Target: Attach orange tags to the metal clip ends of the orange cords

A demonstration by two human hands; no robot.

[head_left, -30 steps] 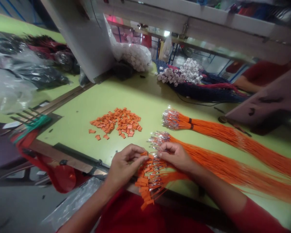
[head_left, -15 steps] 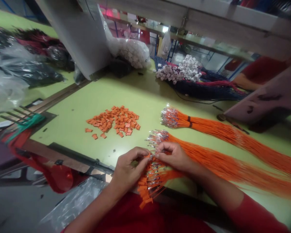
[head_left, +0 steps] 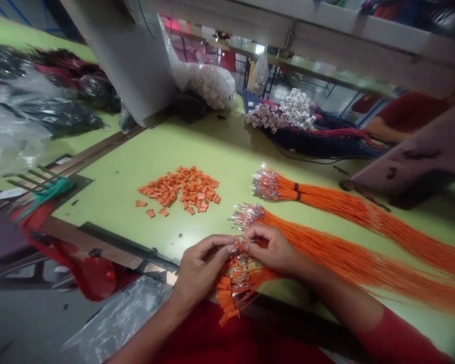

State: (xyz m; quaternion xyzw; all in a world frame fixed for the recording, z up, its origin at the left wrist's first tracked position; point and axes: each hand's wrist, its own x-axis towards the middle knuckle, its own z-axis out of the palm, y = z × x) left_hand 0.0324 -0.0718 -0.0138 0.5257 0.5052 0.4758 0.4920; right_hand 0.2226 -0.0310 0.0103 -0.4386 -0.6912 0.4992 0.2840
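Down and to the right of the heap of orange plastic tags (head_left: 178, 189), the left hand (head_left: 202, 268) and right hand (head_left: 275, 247) pinch a metal-tipped orange cord (head_left: 242, 242) together over a fan of tagged cord ends (head_left: 231, 288), with long orange cord bundles (head_left: 349, 255) stretching away rightward.

No readable text anywhere, orange plastic tags (head_left: 180, 189) included.
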